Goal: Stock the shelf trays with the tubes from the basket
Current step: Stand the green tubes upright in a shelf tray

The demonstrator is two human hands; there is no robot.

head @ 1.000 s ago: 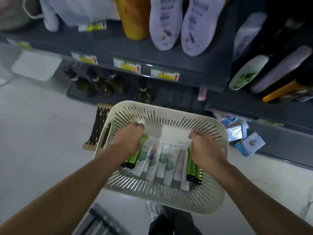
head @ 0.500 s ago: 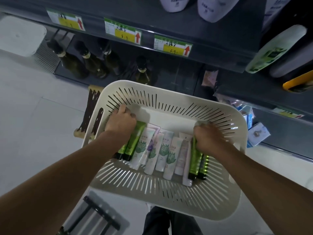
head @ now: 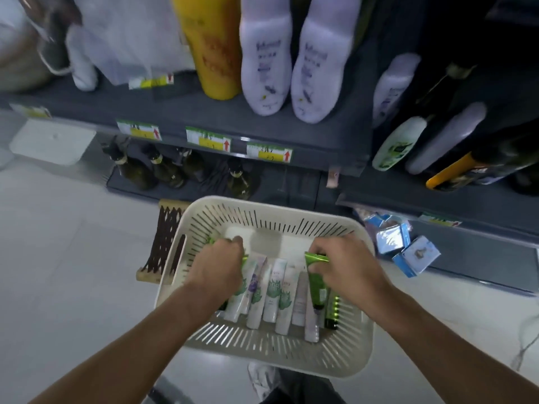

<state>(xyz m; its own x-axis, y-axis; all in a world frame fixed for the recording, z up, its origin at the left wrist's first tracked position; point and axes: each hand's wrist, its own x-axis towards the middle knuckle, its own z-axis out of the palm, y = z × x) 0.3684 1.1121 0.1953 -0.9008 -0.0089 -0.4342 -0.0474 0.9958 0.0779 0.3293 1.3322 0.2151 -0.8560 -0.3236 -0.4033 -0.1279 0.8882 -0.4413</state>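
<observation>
A cream slotted basket (head: pixel 262 354) stands on the pale floor below me. Inside it, several white tubes (head: pixel 272 290) lie side by side, with green tubes at both ends of the row. My left hand (head: pixel 217 265) is down in the basket's left side, its fingers curled round a green tube whose tip shows past the knuckles. My right hand (head: pixel 347 265) grips another green tube (head: pixel 316 279) near its crimped end, lifted a little above the row. One more green tube (head: pixel 332 312) lies beside it on the basket floor.
Dark grey shelves (head: pixel 306 135) rise right behind the basket, carrying white and yellow bottles (head: pixel 214 45) and yellow price tags (head: pixel 269 153). Dark glass bottles (head: pixel 163 167) stand on the lowest level. Small blue boxes (head: pixel 408 246) lie to the right, a brown wooden rack (head: pixel 163 243) to the left.
Both hands have closed round green tubes at the two ends of the row; the right one has raised its tube's crimped end. My view tilted up, showing more shelf.
</observation>
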